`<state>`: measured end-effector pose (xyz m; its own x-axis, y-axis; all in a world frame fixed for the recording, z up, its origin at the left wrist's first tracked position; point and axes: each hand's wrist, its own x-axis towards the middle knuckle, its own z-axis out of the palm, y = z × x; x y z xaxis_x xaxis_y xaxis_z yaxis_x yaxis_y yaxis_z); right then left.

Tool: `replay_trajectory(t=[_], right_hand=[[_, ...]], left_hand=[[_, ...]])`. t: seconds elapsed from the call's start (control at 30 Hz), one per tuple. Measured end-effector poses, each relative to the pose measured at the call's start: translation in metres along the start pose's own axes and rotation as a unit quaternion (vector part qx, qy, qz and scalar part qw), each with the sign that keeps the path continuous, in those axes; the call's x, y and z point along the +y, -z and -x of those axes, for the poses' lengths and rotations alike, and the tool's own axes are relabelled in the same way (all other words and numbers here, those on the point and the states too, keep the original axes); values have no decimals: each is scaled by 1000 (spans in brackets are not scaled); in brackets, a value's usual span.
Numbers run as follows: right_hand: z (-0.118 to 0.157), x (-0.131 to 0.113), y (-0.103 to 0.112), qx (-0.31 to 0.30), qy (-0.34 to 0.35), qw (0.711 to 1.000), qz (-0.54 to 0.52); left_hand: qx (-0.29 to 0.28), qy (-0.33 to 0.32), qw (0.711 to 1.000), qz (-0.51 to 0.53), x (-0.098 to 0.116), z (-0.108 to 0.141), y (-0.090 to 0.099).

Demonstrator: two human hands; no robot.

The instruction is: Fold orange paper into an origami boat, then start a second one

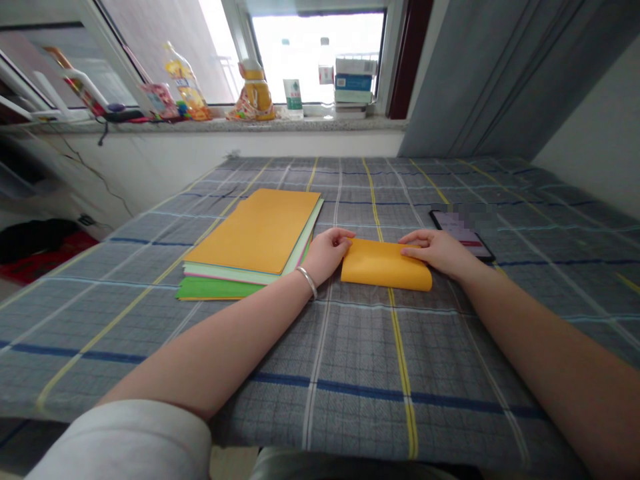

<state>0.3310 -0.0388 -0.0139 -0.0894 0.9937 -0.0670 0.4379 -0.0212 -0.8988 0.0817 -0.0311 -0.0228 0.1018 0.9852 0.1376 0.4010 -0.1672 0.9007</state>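
A small sheet of orange paper (pixel 386 265), bent over on itself with a rounded near edge, lies on the checked cloth between my hands. My left hand (pixel 330 250), with a silver bangle at the wrist, pinches its far left corner. At the far right corner, my right hand (pixel 434 251) has its thumb on top of the paper and its fingers along the far edge. Just left of my left hand rests a stack of coloured paper (pixel 255 230), orange on top, with pale green, pink and bright green sheets below.
A phone (pixel 463 235) with a lit screen lies beyond my right hand. Grey checked cloth (pixel 360 347) covers the surface. On the windowsill (pixel 200 125) stand a drink bottle (pixel 187 83), a yellow container (pixel 257 90), a white-and-green tube (pixel 293 97) and stacked boxes (pixel 354 83).
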Motion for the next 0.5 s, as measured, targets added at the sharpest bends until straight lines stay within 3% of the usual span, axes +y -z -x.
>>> replay_trajectory(t=[0.27,0.5], right_hand=[[-6,11,-2,36,29,999,-18],[-18,13,-11,98,50,989,101]], left_hand=[[5,-31,997,-67,-2,-6,3],[-17,-20,986,-165,-5,-18,7]])
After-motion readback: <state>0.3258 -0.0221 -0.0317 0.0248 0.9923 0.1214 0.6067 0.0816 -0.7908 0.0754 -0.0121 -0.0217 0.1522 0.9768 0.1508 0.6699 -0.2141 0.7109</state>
